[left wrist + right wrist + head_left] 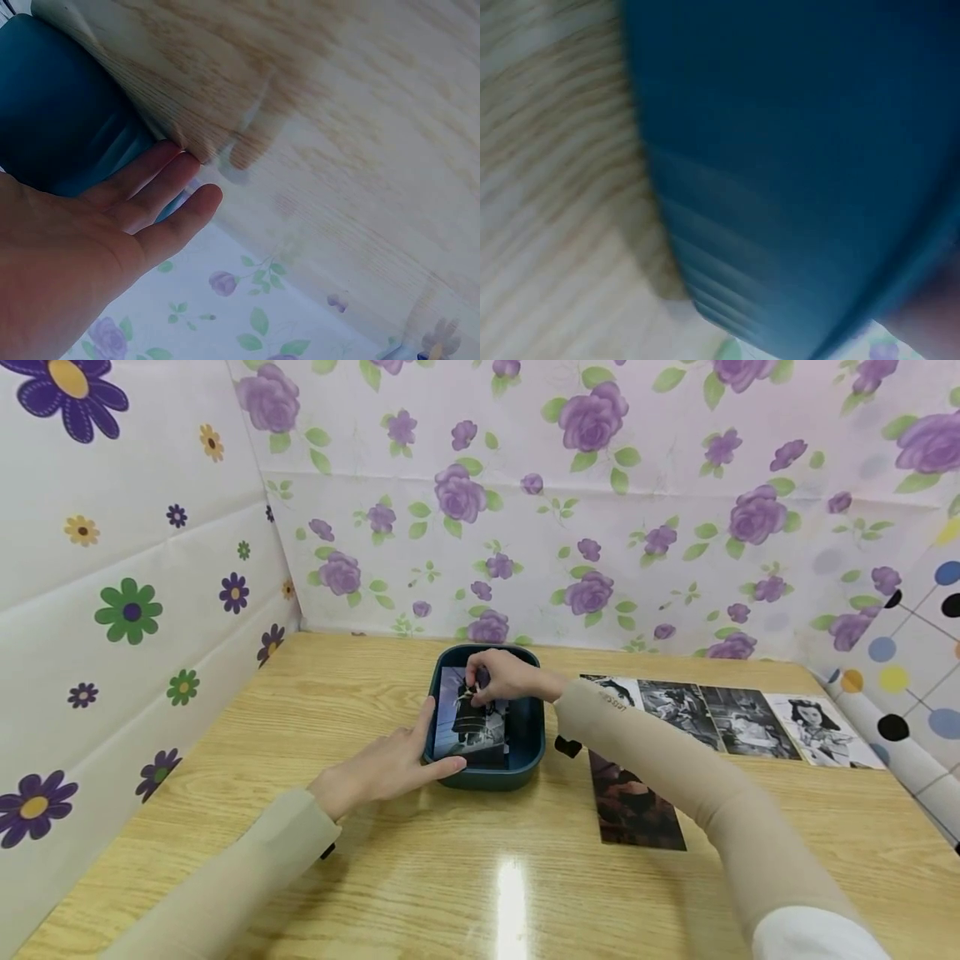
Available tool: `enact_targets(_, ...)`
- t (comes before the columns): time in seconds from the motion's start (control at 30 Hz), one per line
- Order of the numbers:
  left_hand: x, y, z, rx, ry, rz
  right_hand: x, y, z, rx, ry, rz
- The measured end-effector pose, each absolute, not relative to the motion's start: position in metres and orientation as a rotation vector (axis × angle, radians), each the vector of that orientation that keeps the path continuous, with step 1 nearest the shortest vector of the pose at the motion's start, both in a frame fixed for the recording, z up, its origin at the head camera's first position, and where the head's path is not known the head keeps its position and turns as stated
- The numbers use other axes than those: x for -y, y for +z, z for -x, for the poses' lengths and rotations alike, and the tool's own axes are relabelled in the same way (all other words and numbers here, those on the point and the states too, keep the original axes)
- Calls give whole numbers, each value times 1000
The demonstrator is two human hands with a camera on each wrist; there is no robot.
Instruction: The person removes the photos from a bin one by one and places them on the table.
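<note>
A dark teal box (491, 779) with rounded corners stands on the table, holding a photo card (468, 731) that shows a dark-clothed figure. My left hand (390, 764) rests against the box's left side and front rim, thumb and fingers extended. In the left wrist view, straight fingers (172, 232) lie beside the teal wall. From the right, my right hand (506, 675) reaches into the box, its bent fingers and thumb over the card; whether they pinch it is unclear. The right wrist view mostly shows the box's outer wall (780, 165), blurred.
Black-and-white photo cards (750, 727) lie in a row on the right of the wooden table (360, 685). A dark reddish card (637, 806) lies in front of them, partly under the right forearm. Flower-patterned sheets (420, 543) hang behind and to the left.
</note>
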State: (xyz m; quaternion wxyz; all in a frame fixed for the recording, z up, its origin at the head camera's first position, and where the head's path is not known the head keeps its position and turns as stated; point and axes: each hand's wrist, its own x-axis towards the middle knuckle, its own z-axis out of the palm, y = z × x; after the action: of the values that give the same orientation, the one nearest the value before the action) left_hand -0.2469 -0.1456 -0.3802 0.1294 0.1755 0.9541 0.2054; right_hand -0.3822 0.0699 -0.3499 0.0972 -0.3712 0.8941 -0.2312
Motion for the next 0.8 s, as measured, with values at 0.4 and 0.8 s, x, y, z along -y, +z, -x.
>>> enact_targets(0.4,146,-380,246,-2782,613,-523,-130,-294,377,-2561,-1121,1046)
enact_targets(0.8,146,-380,245,-2778,664,-548,-247,-274,343,-2632,-991,866)
